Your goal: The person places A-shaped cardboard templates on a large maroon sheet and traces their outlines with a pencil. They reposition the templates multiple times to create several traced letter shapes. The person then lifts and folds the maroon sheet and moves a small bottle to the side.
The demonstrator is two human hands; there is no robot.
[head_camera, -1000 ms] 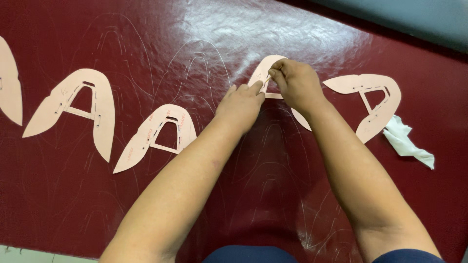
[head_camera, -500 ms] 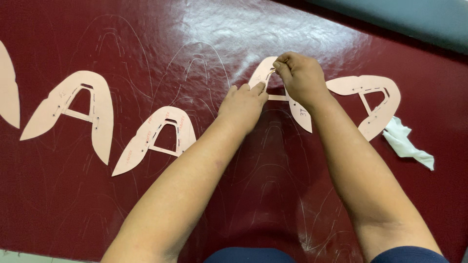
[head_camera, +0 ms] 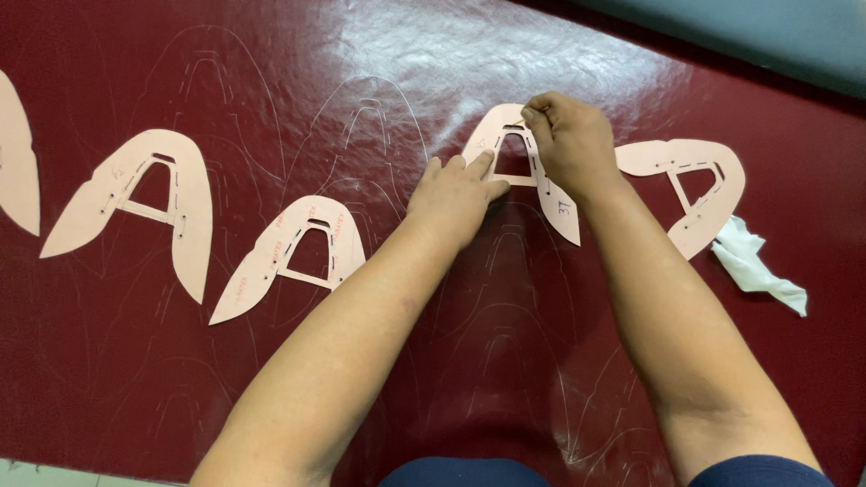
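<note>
Pink pattern piece (head_camera: 552,200) lying upper centre on dark red surface (head_camera: 271,72), legs slanting down-frame, left hand (head_camera: 456,194) pressing flat, right hand (head_camera: 570,140) pinching its apex.

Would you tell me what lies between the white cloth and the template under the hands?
Another pink template, seen in the head view, lies between the cloth and the held template.

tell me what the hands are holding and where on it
The pink template is pressed flat on the dark red sheet: left hand on its left arm, right hand at its top arch.
</note>
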